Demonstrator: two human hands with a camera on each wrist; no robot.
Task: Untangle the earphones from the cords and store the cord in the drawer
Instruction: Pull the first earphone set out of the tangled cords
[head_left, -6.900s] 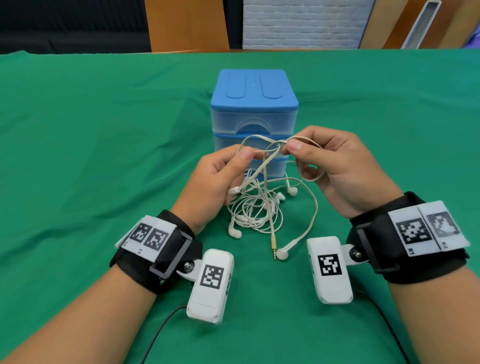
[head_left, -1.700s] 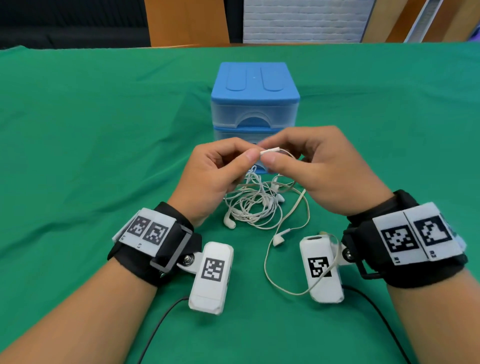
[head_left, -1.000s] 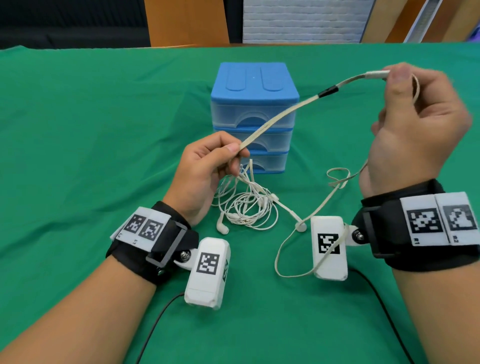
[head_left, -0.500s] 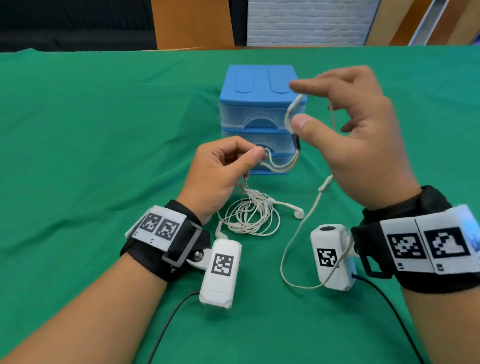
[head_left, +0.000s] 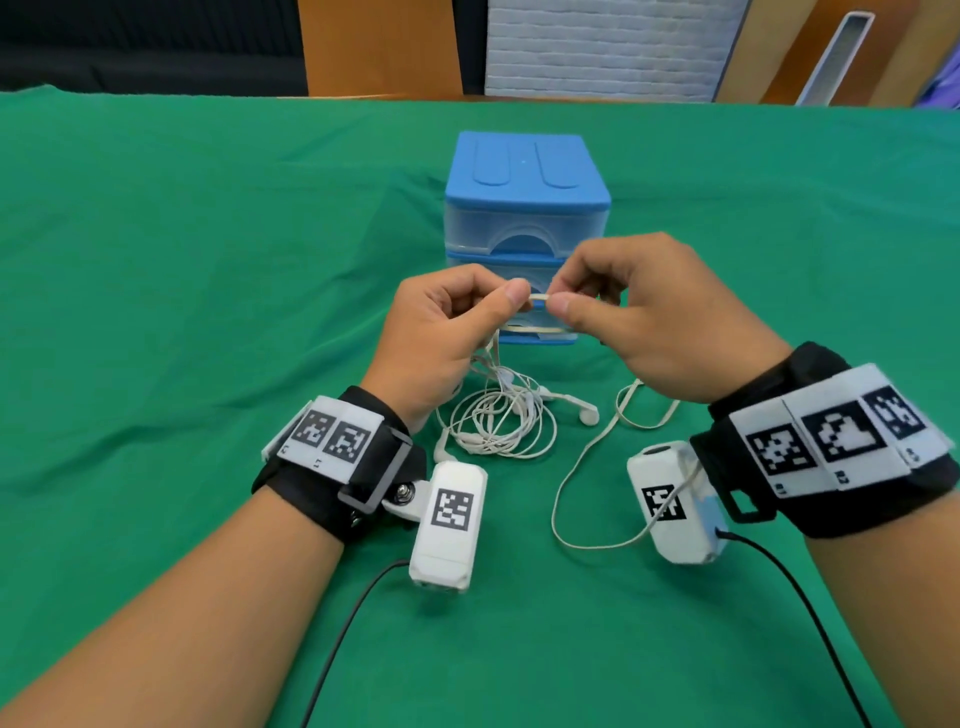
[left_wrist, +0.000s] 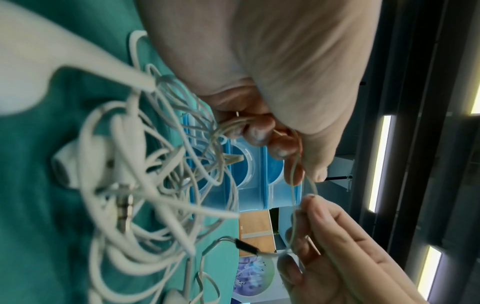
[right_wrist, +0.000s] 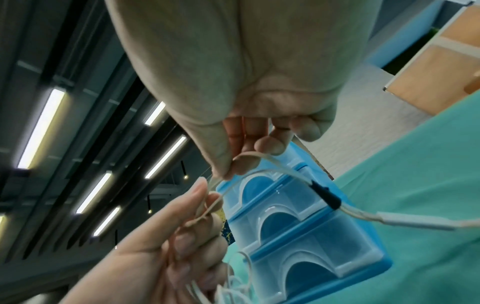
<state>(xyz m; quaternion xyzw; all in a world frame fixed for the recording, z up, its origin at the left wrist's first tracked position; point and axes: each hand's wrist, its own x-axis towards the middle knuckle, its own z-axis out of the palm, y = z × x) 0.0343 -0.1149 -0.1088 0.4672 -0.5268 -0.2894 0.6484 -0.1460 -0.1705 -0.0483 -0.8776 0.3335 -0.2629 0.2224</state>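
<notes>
Left hand (head_left: 441, 332) and right hand (head_left: 660, 317) each pinch the cord (head_left: 537, 296) in a fingertip grip. Earphones (head_left: 498, 421) lie tangled on the tabletop (head_left: 208, 312) before the drawers (head_left: 524, 208).

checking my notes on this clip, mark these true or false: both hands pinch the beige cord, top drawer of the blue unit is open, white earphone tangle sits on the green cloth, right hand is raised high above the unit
1. The left hand and the right hand pinch the thin beige cord. True.
2. The top drawer of the blue plastic drawer unit is pulled open. False: all drawers look closed.
3. The tangle of white earphones lies on the green tablecloth. True, though some strands rise into the left hand.
4. The right hand is raised high above the unit. False: it is level with the left hand, in front of the drawers.
</notes>
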